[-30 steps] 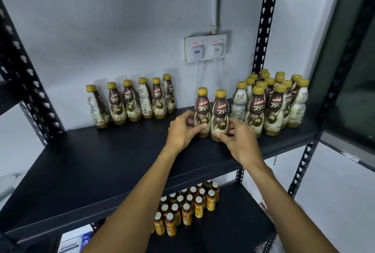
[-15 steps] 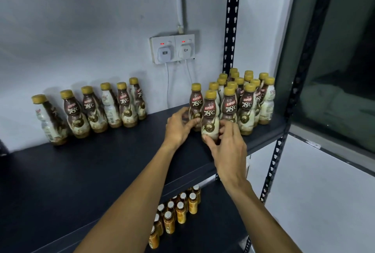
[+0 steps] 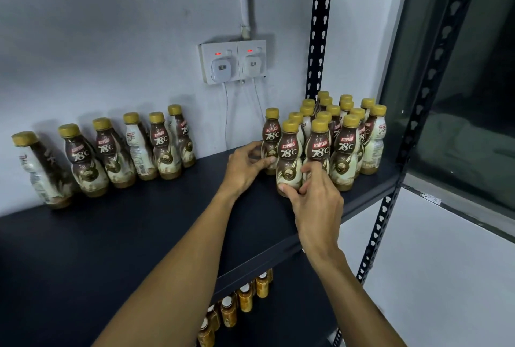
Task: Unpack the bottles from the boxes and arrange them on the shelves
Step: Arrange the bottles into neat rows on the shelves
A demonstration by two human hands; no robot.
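Observation:
Brown-and-cream coffee bottles with gold caps stand on a black shelf. At the right end is a tight cluster of several bottles. My left hand holds the lower part of the back bottle on the cluster's left side. Just in front of it, my right hand grips the base of the front bottle. Both bottles stand upright on the shelf, touching the cluster.
A row of several more bottles lines the wall at the left. A double wall socket with two plugs and hanging cables sits behind. Small amber bottles fill the shelf below. A black upright post stands at the back right.
Both hands slid the two bottles rightward until they met the cluster. The camera view swung right and closer.

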